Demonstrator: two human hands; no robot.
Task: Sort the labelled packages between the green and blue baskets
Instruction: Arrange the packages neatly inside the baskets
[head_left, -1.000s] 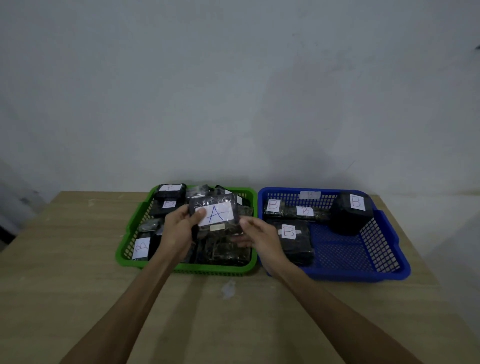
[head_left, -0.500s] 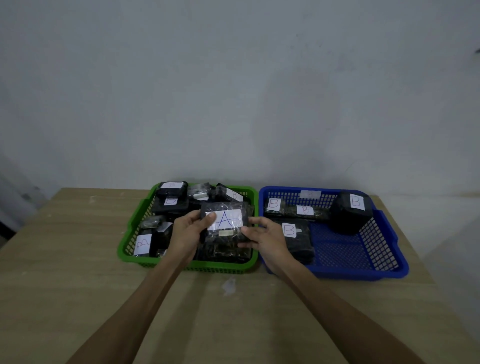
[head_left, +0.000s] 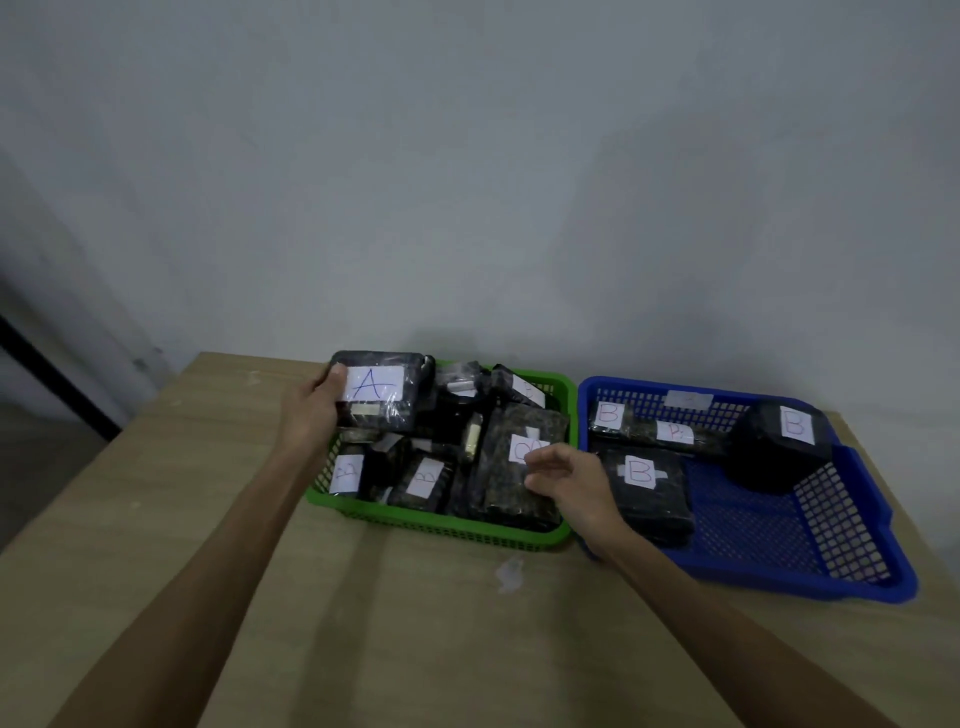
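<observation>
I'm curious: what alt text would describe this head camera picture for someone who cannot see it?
A person's left hand holds a black package labelled A at the far left corner of a crowded green basket, while the right hand hovers, holding nothing, over another package there. Beside it on the wooden table, a blue basket holds packages labelled B.

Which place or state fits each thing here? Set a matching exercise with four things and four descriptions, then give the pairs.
Things:
1. package labelled A
2. right hand
3. bulky black package labelled B
4. green basket

Descriptions:
a. stands in the blue basket, far side
b. gripped by the left hand
c. hovers empty over the dark packages
d. crammed with dark packages

Pairs: 1-b, 2-c, 3-a, 4-d
</observation>
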